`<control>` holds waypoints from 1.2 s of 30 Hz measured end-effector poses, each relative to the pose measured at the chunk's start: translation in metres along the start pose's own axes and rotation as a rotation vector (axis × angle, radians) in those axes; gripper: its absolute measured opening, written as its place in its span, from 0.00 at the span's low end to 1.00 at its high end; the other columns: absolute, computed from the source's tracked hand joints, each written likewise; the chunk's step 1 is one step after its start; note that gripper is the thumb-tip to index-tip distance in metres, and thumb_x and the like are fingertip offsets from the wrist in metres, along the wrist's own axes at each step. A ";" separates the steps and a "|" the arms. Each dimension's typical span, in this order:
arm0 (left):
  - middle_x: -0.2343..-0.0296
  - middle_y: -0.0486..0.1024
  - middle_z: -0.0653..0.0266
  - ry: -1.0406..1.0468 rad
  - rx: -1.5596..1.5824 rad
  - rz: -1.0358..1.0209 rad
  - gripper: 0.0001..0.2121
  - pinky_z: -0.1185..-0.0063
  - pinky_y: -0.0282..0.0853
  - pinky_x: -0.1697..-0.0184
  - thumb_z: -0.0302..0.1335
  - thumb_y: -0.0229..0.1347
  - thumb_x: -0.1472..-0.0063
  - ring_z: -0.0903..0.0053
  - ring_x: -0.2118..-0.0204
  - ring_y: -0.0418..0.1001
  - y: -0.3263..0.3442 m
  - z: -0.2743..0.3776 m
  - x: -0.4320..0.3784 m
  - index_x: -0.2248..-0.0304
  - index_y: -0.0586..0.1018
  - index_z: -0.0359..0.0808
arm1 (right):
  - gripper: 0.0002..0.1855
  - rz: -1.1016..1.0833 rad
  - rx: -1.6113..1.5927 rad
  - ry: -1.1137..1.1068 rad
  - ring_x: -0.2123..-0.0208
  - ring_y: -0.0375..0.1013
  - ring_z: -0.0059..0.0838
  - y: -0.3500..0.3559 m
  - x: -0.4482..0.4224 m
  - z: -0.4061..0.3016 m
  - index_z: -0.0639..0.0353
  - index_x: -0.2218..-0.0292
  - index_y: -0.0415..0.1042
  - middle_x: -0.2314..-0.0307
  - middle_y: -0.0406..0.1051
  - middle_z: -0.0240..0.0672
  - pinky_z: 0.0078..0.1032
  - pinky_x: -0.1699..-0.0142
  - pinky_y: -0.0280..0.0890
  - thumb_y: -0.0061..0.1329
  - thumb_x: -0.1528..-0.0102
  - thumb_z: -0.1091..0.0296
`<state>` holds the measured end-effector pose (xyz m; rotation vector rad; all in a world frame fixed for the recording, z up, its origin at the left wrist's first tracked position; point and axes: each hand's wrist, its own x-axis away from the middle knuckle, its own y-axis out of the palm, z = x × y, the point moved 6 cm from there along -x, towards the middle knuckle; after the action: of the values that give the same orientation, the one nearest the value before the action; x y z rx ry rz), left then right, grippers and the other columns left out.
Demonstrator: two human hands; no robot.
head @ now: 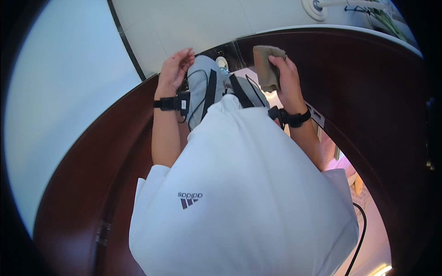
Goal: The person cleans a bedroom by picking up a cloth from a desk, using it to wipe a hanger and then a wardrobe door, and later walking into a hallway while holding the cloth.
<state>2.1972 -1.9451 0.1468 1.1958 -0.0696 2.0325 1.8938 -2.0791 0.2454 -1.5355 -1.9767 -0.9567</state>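
Note:
My right hand [288,79] grips a folded brown cloth [266,69], with the thumb pressed on its face. The cloth is held beside the inner face of a dark reddish-brown wooden door [359,82]. My left hand [176,69] is raised near my left knee, fingers loosely curled, and nothing shows in it. Black straps with small devices sit on both wrists. A metal strike or latch plate [316,115] shows at the door's edge, just past my right wrist.
A wooden door frame [100,145] with a metal hinge [103,233] curves along the left, beside a white wall [62,89]. Pale floor tiles [193,24] lie ahead beyond a dark stone threshold [238,55]. A white pipe [352,5] stands at upper right. A black cable [361,238] hangs at lower right.

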 end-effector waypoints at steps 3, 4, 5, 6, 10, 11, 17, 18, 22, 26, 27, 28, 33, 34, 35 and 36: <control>0.67 0.78 0.61 0.014 0.030 0.044 0.13 0.80 0.74 0.54 0.27 0.56 0.36 0.77 0.63 0.77 -0.015 -0.002 0.019 0.56 0.78 0.26 | 0.16 0.013 0.035 -0.077 0.62 0.72 0.21 -0.009 0.015 -0.008 0.66 0.55 0.73 0.63 0.74 0.33 0.20 0.55 0.67 0.50 0.42 0.67; 0.68 0.78 0.61 0.010 0.035 0.062 0.11 0.79 0.74 0.56 0.27 0.55 0.36 0.74 0.65 0.76 -0.018 0.000 0.013 0.59 0.78 0.27 | 0.15 0.018 0.009 -0.092 0.62 0.72 0.21 -0.015 0.011 -0.010 0.66 0.55 0.73 0.64 0.74 0.33 0.20 0.55 0.67 0.50 0.42 0.67; 0.70 0.77 0.60 0.004 0.039 0.080 0.10 0.77 0.74 0.59 0.27 0.54 0.35 0.72 0.66 0.76 -0.023 0.001 0.007 0.62 0.78 0.27 | 0.15 0.024 -0.018 -0.106 0.63 0.72 0.21 -0.020 0.007 -0.014 0.67 0.56 0.73 0.64 0.74 0.33 0.20 0.56 0.67 0.50 0.42 0.67; 0.71 0.77 0.60 -0.033 0.043 0.073 0.09 0.77 0.74 0.60 0.27 0.53 0.36 0.72 0.67 0.75 -0.035 -0.009 0.003 0.63 0.77 0.28 | 0.15 0.039 -0.028 -0.103 0.63 0.72 0.22 -0.028 0.005 -0.015 0.67 0.56 0.73 0.64 0.74 0.33 0.20 0.56 0.67 0.49 0.42 0.67; 0.77 0.71 0.64 -0.159 0.007 0.094 0.07 0.75 0.72 0.63 0.28 0.48 0.36 0.71 0.71 0.72 -0.064 -0.037 -0.004 0.71 0.72 0.34 | 0.16 0.137 -0.102 -0.099 0.63 0.74 0.25 -0.067 0.006 -0.011 0.67 0.55 0.72 0.64 0.74 0.35 0.24 0.58 0.70 0.50 0.42 0.67; 0.78 0.70 0.65 -0.190 -0.023 0.081 0.08 0.76 0.71 0.64 0.28 0.47 0.37 0.72 0.73 0.71 -0.065 -0.036 -0.006 0.72 0.71 0.36 | 0.16 0.156 -0.148 -0.096 0.63 0.74 0.26 -0.077 0.005 -0.012 0.66 0.55 0.71 0.63 0.74 0.35 0.24 0.58 0.70 0.50 0.42 0.66; 0.81 0.63 0.70 -0.230 -0.069 0.068 0.10 0.79 0.62 0.70 0.31 0.47 0.36 0.77 0.77 0.63 -0.056 -0.046 -0.002 0.76 0.64 0.42 | 0.16 0.294 -0.141 -0.088 0.65 0.74 0.26 -0.135 0.018 0.005 0.65 0.55 0.71 0.64 0.74 0.35 0.24 0.60 0.70 0.51 0.42 0.66; 0.81 0.60 0.71 -0.207 -0.094 0.078 0.12 0.77 0.61 0.71 0.32 0.47 0.36 0.77 0.77 0.62 -0.050 -0.041 -0.006 0.77 0.62 0.42 | 0.16 0.296 -0.142 -0.081 0.65 0.74 0.26 -0.139 0.023 0.008 0.65 0.55 0.71 0.64 0.74 0.35 0.24 0.61 0.70 0.50 0.42 0.66; 0.82 0.60 0.71 -0.229 -0.100 0.064 0.13 0.79 0.60 0.72 0.34 0.48 0.34 0.78 0.77 0.61 -0.038 -0.038 -0.001 0.77 0.62 0.43 | 0.15 0.314 -0.150 -0.062 0.66 0.74 0.25 -0.146 0.045 0.031 0.65 0.56 0.71 0.66 0.74 0.34 0.24 0.62 0.70 0.50 0.42 0.66; 0.81 0.58 0.72 -0.214 -0.107 -0.009 0.14 0.80 0.57 0.73 0.33 0.48 0.33 0.79 0.77 0.58 -0.026 -0.030 -0.001 0.77 0.61 0.43 | 0.16 0.354 -0.161 -0.045 0.65 0.73 0.25 -0.156 0.072 0.060 0.64 0.56 0.72 0.65 0.73 0.34 0.23 0.61 0.69 0.50 0.42 0.64; 0.81 0.57 0.73 -0.207 -0.124 -0.032 0.14 0.80 0.56 0.73 0.33 0.48 0.33 0.80 0.77 0.57 -0.021 -0.025 -0.003 0.77 0.61 0.43 | 0.16 0.366 -0.161 -0.061 0.65 0.73 0.24 -0.161 0.076 0.061 0.63 0.55 0.71 0.65 0.73 0.34 0.23 0.60 0.69 0.50 0.42 0.63; 0.81 0.57 0.73 -0.187 -0.124 -0.046 0.14 0.81 0.56 0.73 0.33 0.48 0.33 0.80 0.77 0.57 -0.003 -0.014 -0.009 0.77 0.61 0.43 | 0.16 0.388 -0.166 -0.090 0.65 0.73 0.24 -0.165 0.078 0.044 0.63 0.56 0.71 0.65 0.73 0.33 0.22 0.60 0.68 0.50 0.42 0.62; 0.81 0.55 0.73 -0.252 -0.146 -0.060 0.14 0.81 0.54 0.74 0.34 0.47 0.33 0.80 0.78 0.55 -0.006 0.006 0.014 0.77 0.61 0.43 | 0.15 0.466 -0.256 -0.077 0.67 0.73 0.22 -0.173 0.109 0.059 0.66 0.57 0.73 0.65 0.75 0.33 0.22 0.61 0.69 0.50 0.42 0.66; 0.81 0.55 0.73 -0.264 -0.197 -0.022 0.14 0.80 0.54 0.74 0.33 0.47 0.33 0.80 0.78 0.55 -0.005 0.004 0.034 0.77 0.61 0.43 | 0.14 0.494 -0.190 -0.105 0.68 0.72 0.21 -0.179 0.123 0.074 0.66 0.58 0.73 0.66 0.75 0.33 0.22 0.61 0.68 0.50 0.42 0.65; 0.82 0.54 0.73 -0.278 -0.267 0.031 0.14 0.80 0.54 0.74 0.33 0.46 0.32 0.81 0.78 0.54 0.002 0.015 0.028 0.77 0.61 0.43 | 0.15 0.484 -0.215 -0.104 0.68 0.72 0.21 -0.176 0.111 0.068 0.67 0.58 0.73 0.66 0.75 0.33 0.22 0.61 0.68 0.50 0.42 0.65; 0.82 0.54 0.73 -0.293 -0.253 -0.055 0.14 0.80 0.53 0.74 0.33 0.46 0.32 0.80 0.78 0.53 -0.005 0.021 0.021 0.77 0.61 0.43 | 0.15 0.470 -0.248 -0.057 0.67 0.72 0.21 -0.172 0.115 0.064 0.67 0.58 0.73 0.66 0.75 0.33 0.22 0.61 0.67 0.50 0.42 0.65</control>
<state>2.2099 -1.9380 0.1727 1.3059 -0.4188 1.7280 1.7009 -1.9807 0.2443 -2.0614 -1.4627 -0.9838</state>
